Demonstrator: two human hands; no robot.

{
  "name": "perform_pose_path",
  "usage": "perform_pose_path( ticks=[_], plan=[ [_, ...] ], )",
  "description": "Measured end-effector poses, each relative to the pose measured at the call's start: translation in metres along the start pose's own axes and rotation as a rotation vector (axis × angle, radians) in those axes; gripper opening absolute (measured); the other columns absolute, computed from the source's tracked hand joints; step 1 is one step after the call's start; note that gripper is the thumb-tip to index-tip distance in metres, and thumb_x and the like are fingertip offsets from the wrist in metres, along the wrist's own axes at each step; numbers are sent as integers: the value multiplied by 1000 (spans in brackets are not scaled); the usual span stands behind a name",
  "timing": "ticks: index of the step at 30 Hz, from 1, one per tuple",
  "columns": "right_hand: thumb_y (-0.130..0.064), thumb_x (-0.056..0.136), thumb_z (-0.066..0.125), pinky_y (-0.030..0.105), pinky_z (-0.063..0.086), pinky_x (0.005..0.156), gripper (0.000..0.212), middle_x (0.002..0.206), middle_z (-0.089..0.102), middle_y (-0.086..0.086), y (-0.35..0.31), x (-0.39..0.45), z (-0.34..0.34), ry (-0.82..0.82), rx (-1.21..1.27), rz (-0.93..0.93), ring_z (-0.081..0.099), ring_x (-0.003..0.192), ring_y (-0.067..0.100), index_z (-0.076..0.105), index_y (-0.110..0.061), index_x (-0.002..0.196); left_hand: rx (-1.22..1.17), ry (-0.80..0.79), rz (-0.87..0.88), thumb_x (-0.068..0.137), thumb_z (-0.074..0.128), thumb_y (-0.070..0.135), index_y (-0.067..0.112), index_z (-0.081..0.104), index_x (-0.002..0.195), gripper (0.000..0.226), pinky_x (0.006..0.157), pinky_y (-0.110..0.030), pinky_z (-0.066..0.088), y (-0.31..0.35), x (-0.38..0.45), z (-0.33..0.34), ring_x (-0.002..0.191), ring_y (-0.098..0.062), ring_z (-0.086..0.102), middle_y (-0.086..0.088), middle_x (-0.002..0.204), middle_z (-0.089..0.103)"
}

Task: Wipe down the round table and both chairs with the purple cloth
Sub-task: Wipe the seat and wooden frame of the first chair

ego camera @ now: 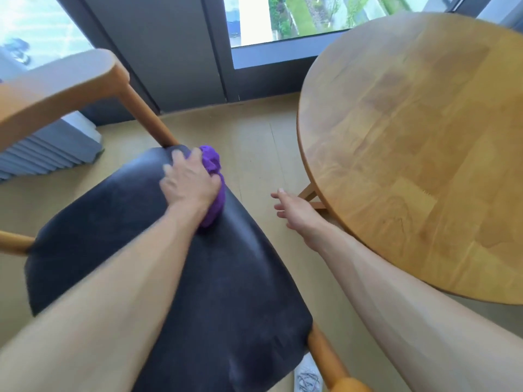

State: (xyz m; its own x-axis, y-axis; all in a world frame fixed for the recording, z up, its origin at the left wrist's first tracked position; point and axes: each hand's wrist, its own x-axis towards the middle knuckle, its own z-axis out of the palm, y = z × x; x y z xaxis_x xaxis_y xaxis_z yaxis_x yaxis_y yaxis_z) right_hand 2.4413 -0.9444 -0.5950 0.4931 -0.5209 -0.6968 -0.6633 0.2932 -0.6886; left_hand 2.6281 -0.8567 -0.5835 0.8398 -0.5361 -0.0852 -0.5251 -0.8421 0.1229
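A wooden chair with a dark padded seat [135,250] fills the lower left. My left hand [189,182] presses the bunched purple cloth [212,165] onto the seat's far right corner, beside the backrest post; its fingers lie over the cloth. Purple folds stick out past the fingers and along the seat's edge. My right hand [294,210] hovers over the floor between the chair and the round wooden table [418,137], fingers loosely spread and holding nothing. The table stands at the right, its top bare.
The chair's curved wooden backrest [56,89] rises at upper left. Grey window frames [169,52] and glass close the far side. A folded grey mat [51,148] lies on the floor at left. Table legs [311,193] show under the rim near my right hand.
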Motion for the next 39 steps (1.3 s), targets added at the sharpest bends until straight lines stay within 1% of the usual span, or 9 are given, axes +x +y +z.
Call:
perform_pose_path(
  ticks=[7,11,16,20,24,26,29,35,39],
  plan=[
    [-48,106,26,42,43,106,51,132,61,10,-13,25,21,162,140,42,59,114,24,65,-18,117,-83,-244,787,78,59,54,31,57,111,41,56,-33,40,15,-84,14,93,-28,61,1,102,54],
    [-47,106,26,41,39,110,51,135,59,5,-27,28,26,110,33,1,55,123,21,60,-19,130,-84,-86,387,78,61,48,38,55,126,50,77,-47,54,-70,18,-9,107,-35,61,-5,118,55],
    [-29,105,38,31,35,110,39,141,53,-1,-39,5,52,147,-383,-454,46,131,14,51,-24,142,-275,74,-290,80,62,35,21,54,119,42,81,-50,49,-114,-6,-13,100,-45,59,-18,118,48],
    [-22,104,44,25,31,113,39,140,50,0,-41,-18,91,132,-363,-604,45,132,12,52,-20,142,-424,-112,27,76,63,41,26,54,130,57,79,-44,53,-61,-99,-6,99,-33,58,-6,121,47],
    [-62,92,40,40,27,119,64,158,28,0,-39,-33,131,152,-475,-476,28,145,18,34,-38,151,-879,-254,30,85,44,37,27,54,141,58,110,-41,42,-110,-86,-23,128,-7,51,10,142,54],
    [-72,81,46,45,30,116,83,160,16,2,-41,-34,152,240,-729,-396,25,142,25,23,-40,153,-746,-111,-103,89,37,26,18,61,135,53,113,-43,37,-154,-63,-29,132,-18,48,3,143,56],
    [-50,75,63,43,42,95,77,141,32,10,-45,-36,202,320,-955,-411,41,113,33,32,-30,143,-476,-42,-191,100,38,17,18,58,139,44,115,-45,30,-195,-43,-33,138,-25,39,0,149,51],
    [-29,65,68,41,49,72,51,110,46,4,-47,-38,254,-84,-1087,-885,43,89,28,49,-25,112,-544,49,-263,101,36,17,17,60,134,40,108,-46,37,-212,-32,-30,129,-26,45,-2,141,56],
    [-31,70,70,36,49,82,49,115,50,4,-82,26,164,251,-1040,-690,51,103,31,56,-33,117,-289,-39,-143,99,46,23,19,52,144,46,117,-41,28,-230,-44,-15,144,-21,34,-1,157,41]
  ],
)
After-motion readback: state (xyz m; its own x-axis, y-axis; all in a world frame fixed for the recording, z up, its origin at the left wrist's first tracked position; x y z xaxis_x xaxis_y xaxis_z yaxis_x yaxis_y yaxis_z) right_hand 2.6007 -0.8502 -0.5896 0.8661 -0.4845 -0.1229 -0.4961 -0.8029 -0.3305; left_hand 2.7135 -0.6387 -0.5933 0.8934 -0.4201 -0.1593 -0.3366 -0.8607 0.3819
